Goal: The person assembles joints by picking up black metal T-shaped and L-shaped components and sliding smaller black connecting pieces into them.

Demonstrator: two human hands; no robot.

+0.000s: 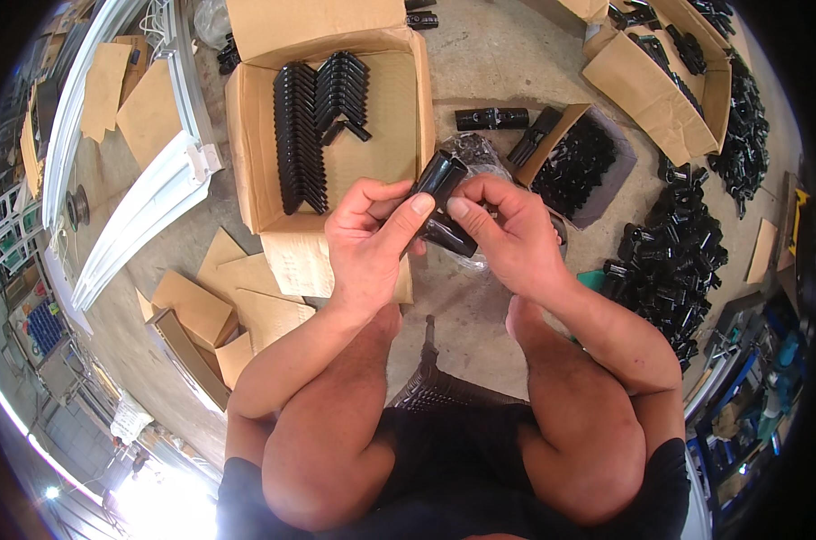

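Between my left hand (pixel 372 229) and right hand (pixel 520 236) I hold a glossy black fitting (pixel 438 180) with two stubby, smooth tubular arms. The upper arm tilts up and rightward, its round end open; the lower slopes down to the right. My fingers partly cover it, hiding where the arms meet.

From the middle of the view, long white metal profiles (pixel 147 223) curve at ten o'clock, with cut cardboard panels (pixel 147 117) beside them. A dark spool (pixel 77 207) sits past nine o'clock on the concrete floor (pixel 498 65). Loose cardboard pieces (pixel 192 304) overlap between eight and nine. A dark woven seat (pixel 462 389) shows at six. Toward four lies blurred clutter (pixel 768 396); at three, a narrow cardboard strip (pixel 762 250) near something yellow (pixel 799 222).
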